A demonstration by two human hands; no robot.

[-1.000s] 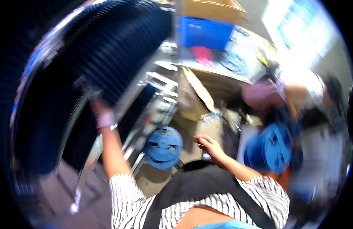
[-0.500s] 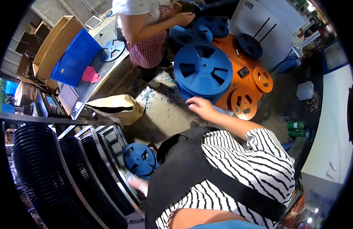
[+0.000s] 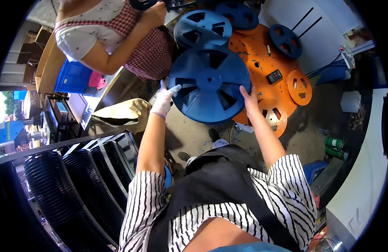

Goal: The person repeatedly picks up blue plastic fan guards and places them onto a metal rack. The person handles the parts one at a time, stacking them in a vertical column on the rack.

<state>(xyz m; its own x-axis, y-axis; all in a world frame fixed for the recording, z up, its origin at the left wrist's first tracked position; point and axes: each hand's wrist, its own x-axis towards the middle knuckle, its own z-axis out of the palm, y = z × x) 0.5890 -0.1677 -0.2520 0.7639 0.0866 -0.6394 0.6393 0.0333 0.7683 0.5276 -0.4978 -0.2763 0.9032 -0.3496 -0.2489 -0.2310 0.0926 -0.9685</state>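
Note:
A large blue plastic reel (image 3: 198,80) with wedge-shaped openings lies in front of me, its flat face up. My left hand (image 3: 163,101), in a pale glove, holds its left rim with a finger over the edge. At the opposite rim, my bare right hand (image 3: 250,99) grips with the thumb on top. Whether more reels lie under this one is hidden. Behind it sits another blue reel (image 3: 193,17).
An orange round table (image 3: 248,46) carries a small black device (image 3: 274,77) and orange reels (image 3: 299,87). At left are a rack of black discs (image 3: 51,185) and a beige sack (image 3: 137,110). Far left, a co-worker in a checked apron (image 3: 150,59) holds something dark.
My left hand has come up from beside the rack to the reel's left rim. My right hand has shifted to its right rim. The co-worker has moved nearer on the left.

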